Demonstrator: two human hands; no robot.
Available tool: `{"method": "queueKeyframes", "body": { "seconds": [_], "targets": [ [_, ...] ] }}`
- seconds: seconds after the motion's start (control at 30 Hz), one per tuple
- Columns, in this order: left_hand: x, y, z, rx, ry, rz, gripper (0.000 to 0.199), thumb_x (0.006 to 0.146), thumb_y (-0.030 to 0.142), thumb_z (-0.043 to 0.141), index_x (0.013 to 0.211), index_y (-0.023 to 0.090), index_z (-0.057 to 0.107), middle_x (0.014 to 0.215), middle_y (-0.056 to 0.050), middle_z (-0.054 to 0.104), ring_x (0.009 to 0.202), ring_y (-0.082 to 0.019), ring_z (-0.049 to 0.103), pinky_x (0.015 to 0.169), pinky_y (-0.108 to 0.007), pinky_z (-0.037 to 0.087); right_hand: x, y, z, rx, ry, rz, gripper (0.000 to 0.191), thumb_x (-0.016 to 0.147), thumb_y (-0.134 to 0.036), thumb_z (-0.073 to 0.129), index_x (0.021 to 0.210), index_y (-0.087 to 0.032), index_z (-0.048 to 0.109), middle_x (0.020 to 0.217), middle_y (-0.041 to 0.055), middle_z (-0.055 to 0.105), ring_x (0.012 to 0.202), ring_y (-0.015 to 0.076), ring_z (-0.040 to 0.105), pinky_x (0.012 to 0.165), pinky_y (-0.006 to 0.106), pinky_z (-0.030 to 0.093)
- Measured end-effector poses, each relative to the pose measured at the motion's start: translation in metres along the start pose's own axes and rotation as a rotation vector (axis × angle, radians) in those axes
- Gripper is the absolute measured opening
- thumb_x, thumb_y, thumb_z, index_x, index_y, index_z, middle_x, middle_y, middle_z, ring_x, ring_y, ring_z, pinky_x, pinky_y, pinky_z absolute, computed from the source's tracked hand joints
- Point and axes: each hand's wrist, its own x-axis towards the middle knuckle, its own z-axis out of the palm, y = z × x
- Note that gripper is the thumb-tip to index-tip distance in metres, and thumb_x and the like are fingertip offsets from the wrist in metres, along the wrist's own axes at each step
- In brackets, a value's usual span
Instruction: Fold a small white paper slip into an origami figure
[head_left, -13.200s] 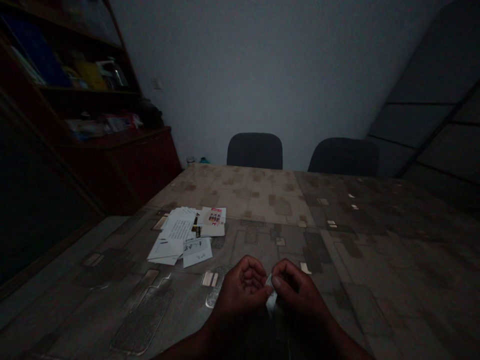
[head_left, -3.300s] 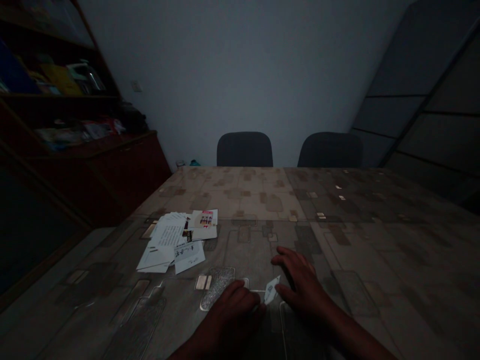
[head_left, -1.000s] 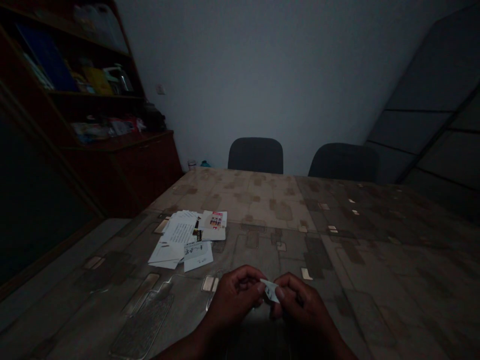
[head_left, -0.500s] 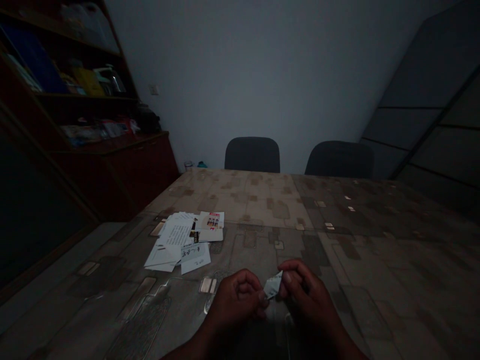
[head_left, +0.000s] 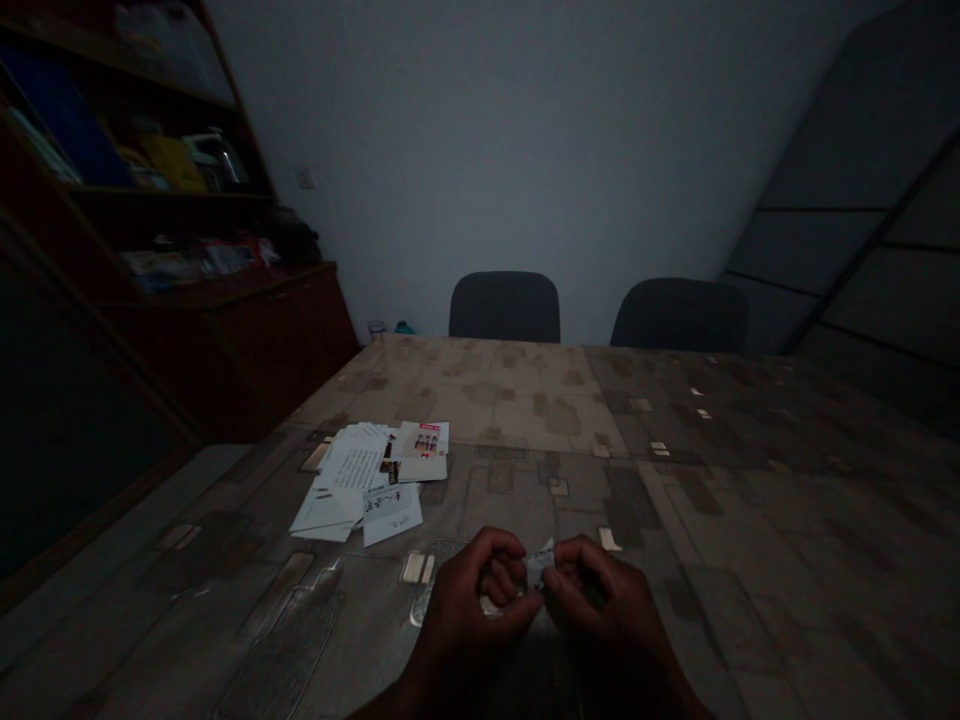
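Note:
A small folded piece of paper (head_left: 538, 566), pale with faint dark marks, is pinched between both hands above the near side of the table. My left hand (head_left: 484, 590) grips its left edge, with thumb and fingertips closed. On the other side, my right hand (head_left: 596, 600) holds the right edge between thumb and curled fingers. Fingers cover much of the paper, so its full shape is hidden. To the left of my hands lies a loose pile of printed papers and cards (head_left: 352, 480), some with dark writing and one with a red-topped picture.
A patterned cloth covers the table (head_left: 495, 400). Two dark chairs stand behind it, one in the middle (head_left: 504, 305) and one to the right (head_left: 679, 312). At the left, a wooden cabinet (head_left: 285, 320) holds assorted items on its shelves. The room is dim.
Both hands have drawn closer together around the folded paper. The paper has turned from a slanted, pointed shape to a smaller, more covered one. The pile has stayed put.

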Motion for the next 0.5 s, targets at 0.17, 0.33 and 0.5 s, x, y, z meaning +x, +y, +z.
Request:
{"method": "queueKeyframes", "body": {
  "seconds": [0.17, 0.33, 0.5],
  "targets": [
    [-0.004, -0.004, 0.001, 0.184, 0.04, 0.129, 0.02, 0.068, 0.012, 0.067, 0.084, 0.018, 0.059, 0.068, 0.002, 0.06, 0.061, -0.014, 0.055, 0.058, -0.023, 0.044, -0.004, -0.009, -0.001, -0.073, 0.013, -0.027, 0.019, 0.079, -0.032, 0.058, 0.066, -0.019, 0.061, 0.057, -0.0021, 0.057, 0.054, 0.0131, 0.052, 0.052, 0.021, 0.039],
    [-0.006, -0.013, 0.0, 0.289, 0.048, 0.286, 0.017, 0.074, 0.012, 0.064, 0.088, 0.02, 0.059, 0.069, 0.002, 0.061, 0.062, -0.014, 0.059, 0.058, -0.022, 0.045, -0.005, -0.017, -0.001, -0.123, 0.002, -0.05, 0.021, 0.079, -0.032, 0.058, 0.063, -0.019, 0.058, 0.054, -0.0029, 0.054, 0.051, 0.0128, 0.05, 0.049, 0.021, 0.037],
    [-0.005, -0.013, -0.001, 0.326, 0.068, 0.386, 0.019, 0.076, 0.01, 0.061, 0.091, 0.02, 0.058, 0.071, 0.001, 0.063, 0.063, -0.014, 0.062, 0.06, -0.022, 0.047, -0.005, -0.022, -0.003, -0.163, -0.007, -0.05, 0.022, 0.08, -0.032, 0.057, 0.063, -0.019, 0.057, 0.054, -0.0025, 0.053, 0.051, 0.0132, 0.051, 0.05, 0.022, 0.037]
  ]
}}
